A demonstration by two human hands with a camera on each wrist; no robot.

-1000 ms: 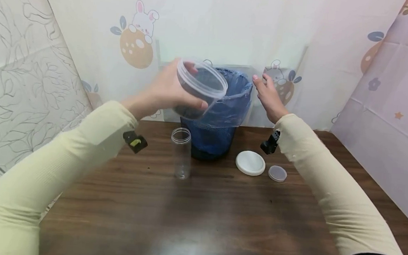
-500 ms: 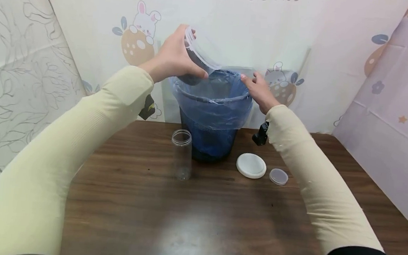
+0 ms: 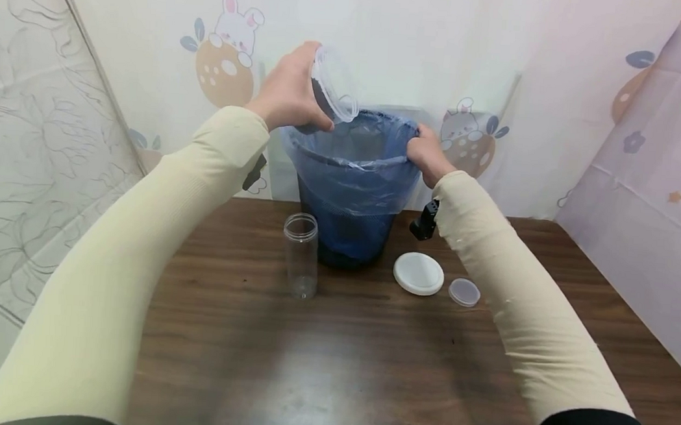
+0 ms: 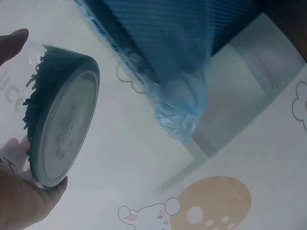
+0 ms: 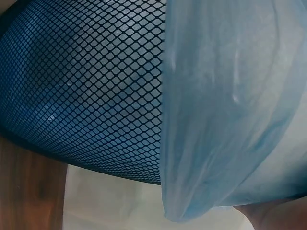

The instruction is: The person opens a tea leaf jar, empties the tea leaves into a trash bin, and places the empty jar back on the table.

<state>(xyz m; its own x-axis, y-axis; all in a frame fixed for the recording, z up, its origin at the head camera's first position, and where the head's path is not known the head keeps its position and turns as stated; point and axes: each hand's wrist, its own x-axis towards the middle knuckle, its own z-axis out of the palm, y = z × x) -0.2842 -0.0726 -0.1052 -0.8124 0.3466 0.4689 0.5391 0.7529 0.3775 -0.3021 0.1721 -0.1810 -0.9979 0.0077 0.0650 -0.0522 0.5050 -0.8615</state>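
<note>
My left hand (image 3: 292,91) grips a clear plastic jar (image 3: 335,85) and holds it tipped on its side, its mouth facing right over the bin. Dark, shredded-looking strands (image 4: 53,79) fill the jar's base end in the left wrist view. Below it stands a black mesh trash bin (image 3: 345,235), lined with a blue plastic bag (image 3: 348,190) folded over the rim. With curled fingers, my right hand (image 3: 428,154) grips the bin's right rim through the bag. The right wrist view shows the bin's mesh (image 5: 96,91) close up, and only a bit of that hand.
An uncapped, tall clear jar (image 3: 301,255) stands on the wooden table (image 3: 250,356) in front of the bin's left side. To the right lie a round white lid (image 3: 419,274) and a smaller translucent lid (image 3: 464,292). A printed curtain (image 3: 386,46) hangs behind.
The left hand has raised the jar and tipped it further over the bin. The right hand has come left and down from beside the bin and taken hold of its rim.
</note>
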